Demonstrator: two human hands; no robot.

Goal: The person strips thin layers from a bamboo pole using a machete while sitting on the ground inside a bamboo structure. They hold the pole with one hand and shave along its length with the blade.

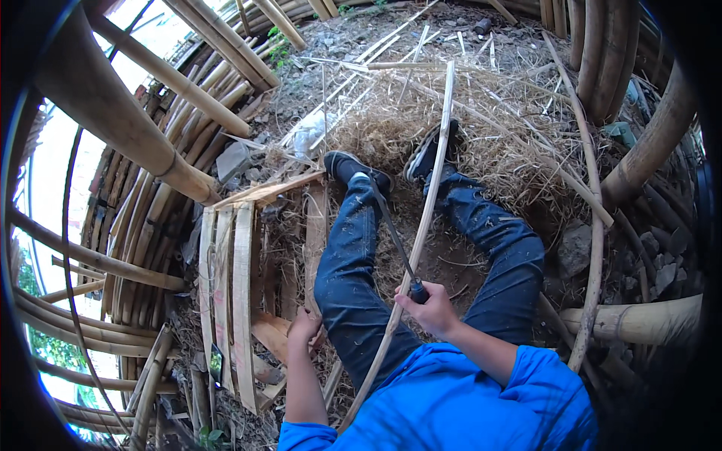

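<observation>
On the ground among bamboo poles, a seated person works a long bamboo strip (421,225) with a knife (395,233)

The right hand (432,308) has its fingers clamped around the dark knife handle, blade lying along the strip, which runs from the lap out past the shoes (361,169). The left hand (304,327) rests by the left thigh, fingers curled near split slats (241,286); whether it grips anything I cannot tell. Dry shavings (481,128) lie beyond the feet
</observation>
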